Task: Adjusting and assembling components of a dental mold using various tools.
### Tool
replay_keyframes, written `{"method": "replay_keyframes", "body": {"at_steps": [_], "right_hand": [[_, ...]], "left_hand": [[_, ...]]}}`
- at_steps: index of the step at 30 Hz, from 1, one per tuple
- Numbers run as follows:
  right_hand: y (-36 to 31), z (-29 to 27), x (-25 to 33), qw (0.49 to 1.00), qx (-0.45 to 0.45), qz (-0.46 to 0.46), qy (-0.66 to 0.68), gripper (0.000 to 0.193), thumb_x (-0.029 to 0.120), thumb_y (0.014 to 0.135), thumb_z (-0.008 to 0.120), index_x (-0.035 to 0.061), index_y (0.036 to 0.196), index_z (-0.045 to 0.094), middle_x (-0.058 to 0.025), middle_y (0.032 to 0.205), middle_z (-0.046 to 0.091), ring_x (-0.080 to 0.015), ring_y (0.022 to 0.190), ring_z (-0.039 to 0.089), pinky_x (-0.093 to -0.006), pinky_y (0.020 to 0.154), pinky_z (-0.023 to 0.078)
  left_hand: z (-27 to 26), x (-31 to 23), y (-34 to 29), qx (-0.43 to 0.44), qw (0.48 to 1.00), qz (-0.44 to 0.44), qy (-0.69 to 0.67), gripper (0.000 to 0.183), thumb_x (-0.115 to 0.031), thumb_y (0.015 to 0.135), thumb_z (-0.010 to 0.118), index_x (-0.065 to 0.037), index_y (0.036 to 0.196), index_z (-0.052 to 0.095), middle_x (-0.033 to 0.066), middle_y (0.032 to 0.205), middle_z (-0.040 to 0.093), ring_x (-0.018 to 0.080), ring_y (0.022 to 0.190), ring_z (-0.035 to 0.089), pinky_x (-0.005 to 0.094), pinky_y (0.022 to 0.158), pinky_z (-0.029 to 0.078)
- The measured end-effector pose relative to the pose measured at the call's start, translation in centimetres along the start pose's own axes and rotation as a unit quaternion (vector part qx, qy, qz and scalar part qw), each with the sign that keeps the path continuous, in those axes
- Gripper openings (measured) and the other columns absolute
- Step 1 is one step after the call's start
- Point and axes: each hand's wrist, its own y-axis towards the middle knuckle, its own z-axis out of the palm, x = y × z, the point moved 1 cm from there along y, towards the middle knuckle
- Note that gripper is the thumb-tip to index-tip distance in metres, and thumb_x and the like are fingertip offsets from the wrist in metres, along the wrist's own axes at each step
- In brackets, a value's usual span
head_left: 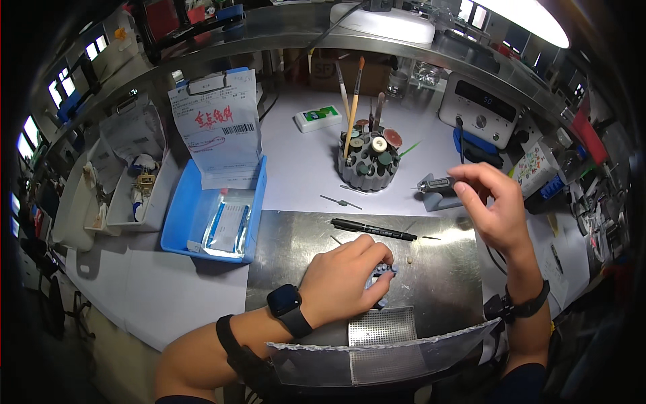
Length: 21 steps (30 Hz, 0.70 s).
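Observation:
My left hand (346, 275), with a black watch on its wrist, is closed around a small blue-grey dental model (383, 271) low over the metal plate. Its fingers hide much of the model. Over to the right, my right hand (494, 202) has thumb and fingers closed on the rear of a dark rotary handpiece (437, 184), which lies at a grey stand (444, 200). Just beyond the left hand lies a black marker pen (373, 229). A tiny yellowish piece (409, 260) sits on the plate to the right of the model.
A round grey holder (367, 176) carries brushes and grinding tips. Loose burs (341, 202) lie before it. To the left stands a blue bin (176, 219) with papers. A control unit (481, 111) is at the back right. A clear shield (309, 363) and perforated plate (382, 327) are near me.

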Motion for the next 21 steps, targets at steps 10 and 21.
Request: {"method": "replay_keyframes", "body": {"at_steps": [10,21], "right_hand": [[16.1,3.6,-3.4,0.974,0.210,0.084,-0.003,0.028,0.024,0.102,0.061,0.0041,0.116,0.075,-0.0044,0.101,0.075,-0.0129,0.081,0.066,-0.0292,0.075,0.054],[18.7,7.4,-4.9,0.949,0.185,0.191,0.169,0.027,0.018,0.101,0.061,0.0111,0.126,0.071,0.0000,0.108,0.075,-0.0107,0.097,0.068,-0.0300,0.081,0.053]], "left_hand": [[0.2,0.1,-0.2,-0.012,1.000,0.008,-0.002,0.019,-0.025,0.089,0.073,-0.014,0.104,0.069,0.0046,0.091,0.063,0.0240,0.077,0.068,0.0363,0.066,0.054],[0.1,0.5,-0.2,-0.012,1.000,-0.003,0.002,0.020,-0.028,0.090,0.072,-0.014,0.105,0.068,0.0049,0.095,0.063,0.0260,0.081,0.069,0.0374,0.069,0.056]]}}
